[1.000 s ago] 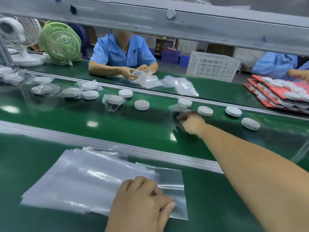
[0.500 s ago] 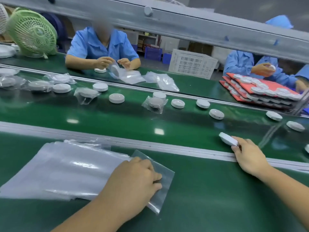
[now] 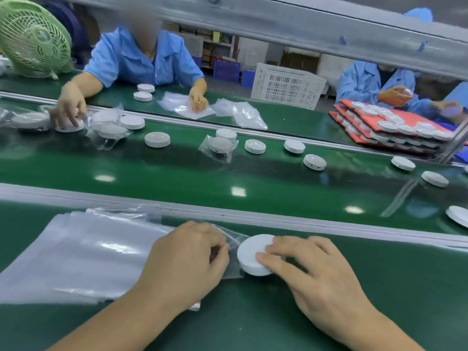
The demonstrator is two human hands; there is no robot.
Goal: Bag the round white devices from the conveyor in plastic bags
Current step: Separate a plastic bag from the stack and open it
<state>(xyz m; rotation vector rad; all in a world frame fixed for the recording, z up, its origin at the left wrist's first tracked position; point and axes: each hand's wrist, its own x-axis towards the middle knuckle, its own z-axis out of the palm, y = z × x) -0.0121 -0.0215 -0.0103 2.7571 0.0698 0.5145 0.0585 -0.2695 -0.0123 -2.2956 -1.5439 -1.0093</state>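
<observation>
Viewing through the head camera, I record both grips low on the near green desk (image 3: 379,295), just this side of the metal rail (image 3: 316,225).

The left grip (image 3: 187,259), a bare hand, has its fingers curled, pinching the edge of a clear plastic bag (image 3: 234,271). This bag lies at the right end of a flat stack of bags (image 3: 83,249).

The right grip (image 3: 316,274) is laid over a round white device (image 3: 250,254), fingertips on its top face and one finger along its near side, holding it. The device sits on the desk between the two grips, touching the bag's edge. I cannot tell whether it has entered the bag's mouth.

Beyond the rail, the green conveyor belt (image 3: 177,178) carries loose white devices in a scattered row, among them one at mid-belt (image 3: 157,139) and one at the far right edge (image 3: 459,216). One bagged device (image 3: 219,146) lies among them, with more bagged ones to the left (image 3: 109,131).

Across the belt, a worker in a blue shirt (image 3: 141,62) touches a device on the belt with one hand and rests the other on bags. A green fan (image 3: 33,39) stands at upper left, a white crate (image 3: 287,84) behind, and red trays (image 3: 374,124) loaded with devices at right, beside a second blue-clad worker (image 3: 364,79).
</observation>
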